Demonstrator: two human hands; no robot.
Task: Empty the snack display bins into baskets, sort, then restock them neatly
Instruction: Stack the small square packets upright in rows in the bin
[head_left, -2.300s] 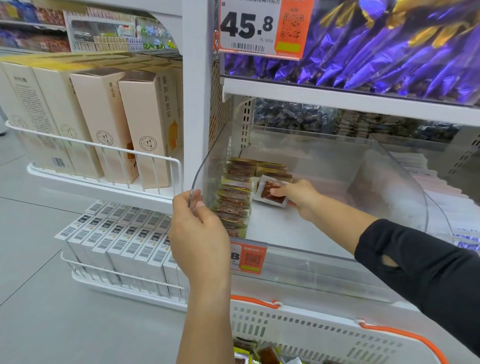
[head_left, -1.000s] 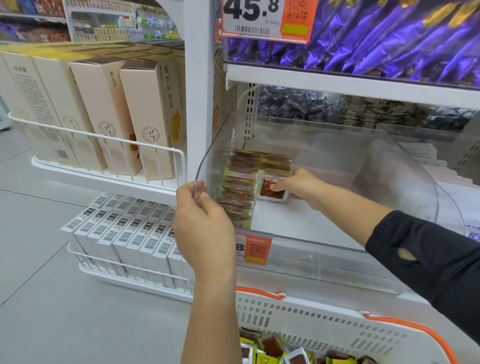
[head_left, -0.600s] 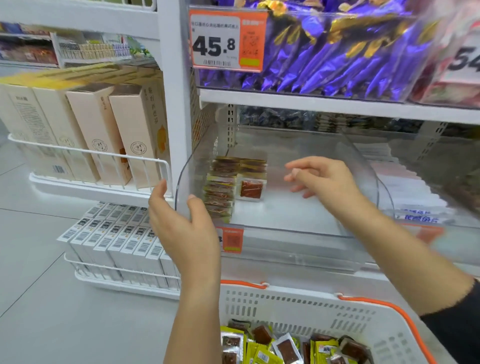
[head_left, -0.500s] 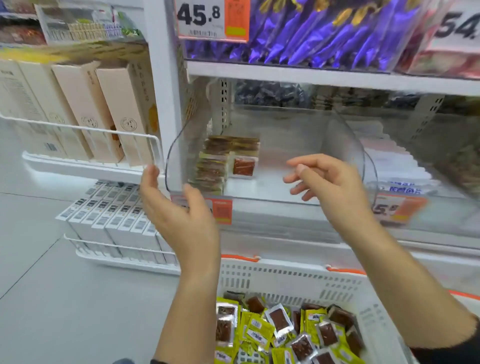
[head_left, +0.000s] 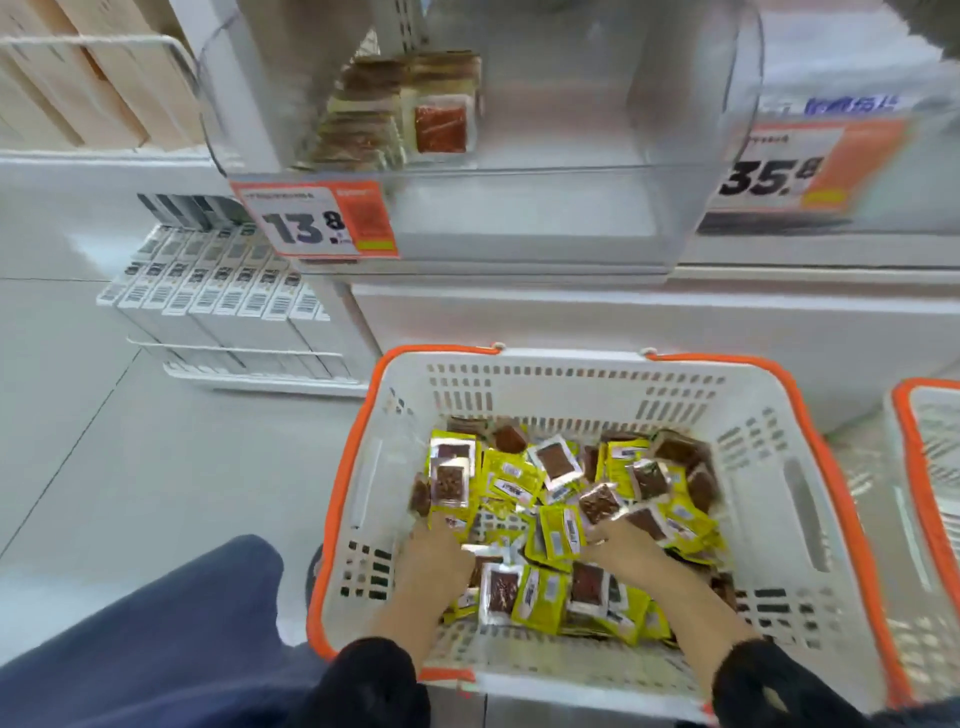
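Observation:
A white basket with an orange rim (head_left: 571, 364) stands on the floor below the shelf. A loose heap of yellow and clear snack packets (head_left: 556, 488) lies in it. My left hand (head_left: 434, 556) and my right hand (head_left: 626, 548) both reach down into the heap, and packets hide their fingertips. I cannot tell whether either hand grips a packet. Above, the clear display bin (head_left: 519, 218) holds a row of stacked packets (head_left: 358, 124) at its left, with one red-windowed packet (head_left: 441, 127) beside them.
An orange price tag reading 13.8 (head_left: 317, 221) is on the bin front. A second orange-rimmed basket (head_left: 922, 467) is at the right edge. White barcoded boxes (head_left: 218, 296) fill a low wire rack at the left. My knee in blue trousers (head_left: 156, 634) is lower left.
Both hands left the clear bin and dropped into the basket's packet heap. My view tilted down from the shelf to the basket.

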